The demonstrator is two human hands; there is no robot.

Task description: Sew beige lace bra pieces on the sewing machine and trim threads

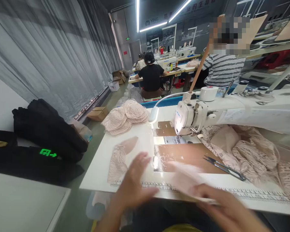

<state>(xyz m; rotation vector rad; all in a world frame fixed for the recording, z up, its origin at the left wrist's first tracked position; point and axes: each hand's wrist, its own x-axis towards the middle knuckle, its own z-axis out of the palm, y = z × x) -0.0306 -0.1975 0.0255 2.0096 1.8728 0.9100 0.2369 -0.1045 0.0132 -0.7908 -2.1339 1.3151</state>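
Observation:
My left hand (134,183) is over the front of the white sewing table, thumb and fingers apart, holding nothing. My right hand (216,198), blurred by motion, pinches a pale pink fabric piece (185,176) near the table's front edge. Left of my left hand lies a flat beige lace piece (118,161) with a smooth tip. Beyond both hands stands the white sewing machine (183,117), its lamp lit above the needle area. Small scissors (224,167) rest on the brown plate (183,153) to the right.
A stack of beige lace pieces (127,117) sits at the table's back left. More lace fabric (251,149) is heaped under the machine arm. A ruler strip (163,187) runs along the front edge. Two co-workers sit ahead, one in black (151,75), one in stripes (224,69).

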